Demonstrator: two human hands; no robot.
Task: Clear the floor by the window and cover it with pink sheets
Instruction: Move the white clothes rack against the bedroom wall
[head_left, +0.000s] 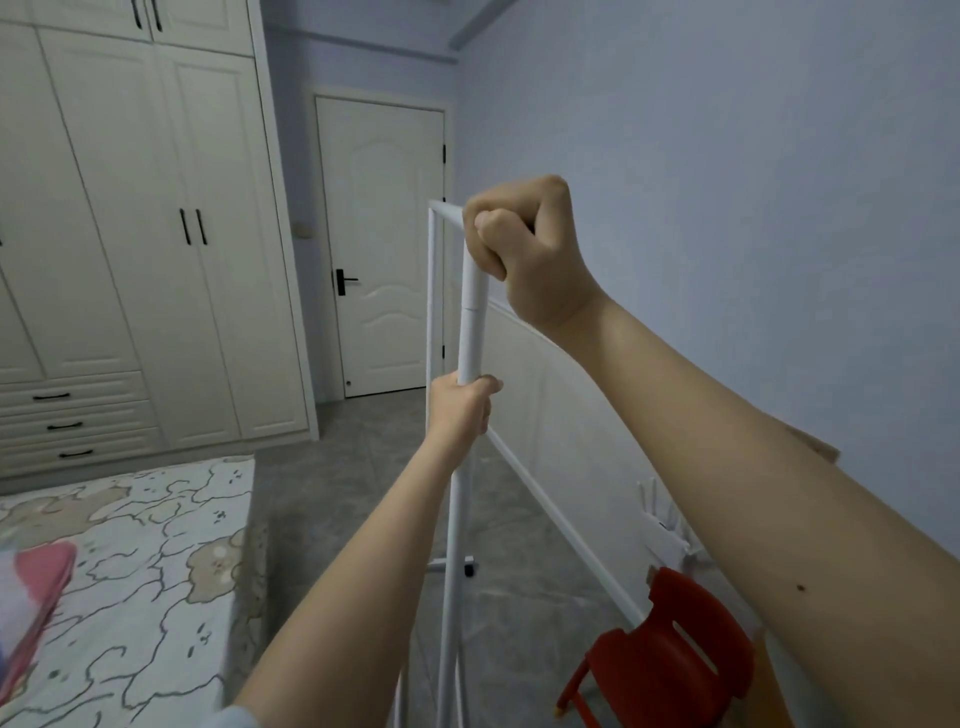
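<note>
Rack: white clothes rack (471, 332), upright, centre.
Right hand (524, 254): fist wrapped round its top corner.
Left hand (462, 405): gripping the post at 6 o'clock below.

wardrobe (130, 234) left | shut door (384, 244) | patterned bedding (130, 571)

Two bare forearms reach into view from the bottom edge, uncovered from wrist to elbow. The left hand (464, 402) and the right hand (524, 249) wear no gloves, rings, watch or bracelet. A small dark mole (800, 587) marks the right forearm. A pale light-blue sleeve (228, 719) edge shows at the left elbow.
</note>
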